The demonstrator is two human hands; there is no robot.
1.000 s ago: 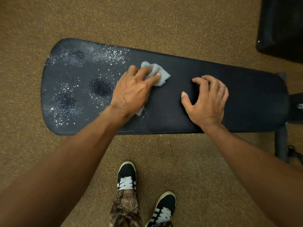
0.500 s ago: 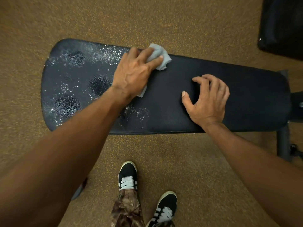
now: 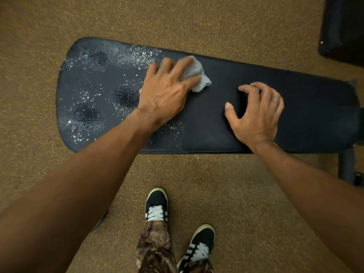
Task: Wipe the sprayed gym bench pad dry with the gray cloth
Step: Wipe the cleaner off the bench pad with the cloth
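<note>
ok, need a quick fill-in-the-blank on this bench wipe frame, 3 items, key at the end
1. The gray cloth is pressed under the ____ hand.
2. The right hand rests on the bench pad holding ____.
3. Spray droplets remain on the pad's ____ end.

Missing words: left; nothing; wide

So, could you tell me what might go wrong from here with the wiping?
1. The small crumpled gray cloth may saturate and smear: three dense droplet patches remain on the wide end of the dark textured bench pad.
2. The left hand covers most of the cloth, so strokes could skip the droplets near the pad's front edge.
3. The right hand braces on the pad, possibly leaving marks.
</note>
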